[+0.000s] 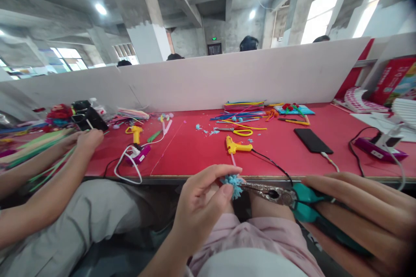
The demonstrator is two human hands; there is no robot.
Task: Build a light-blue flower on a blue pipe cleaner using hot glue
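Note:
My left hand (203, 201) pinches a small fuzzy light-blue pipe-cleaner piece (231, 183) between thumb and fingers, held over my lap just in front of the table edge. My right hand (360, 207) is wrapped round the teal handles of a pair of pliers (276, 193). The metal jaws of the pliers reach left and meet the blue piece. A yellow glue gun (236, 145) lies on the red table (279, 147) just beyond my hands, its black cord trailing to the right.
A black phone (312, 140) on a cable, yellow-handled scissors (242, 131) and a pile of coloured pipe cleaners (242, 108) lie further back. A white partition (227, 78) closes the far side. At left, another person's arms (55, 169) reach over green sticks beside a second glue gun (134, 133).

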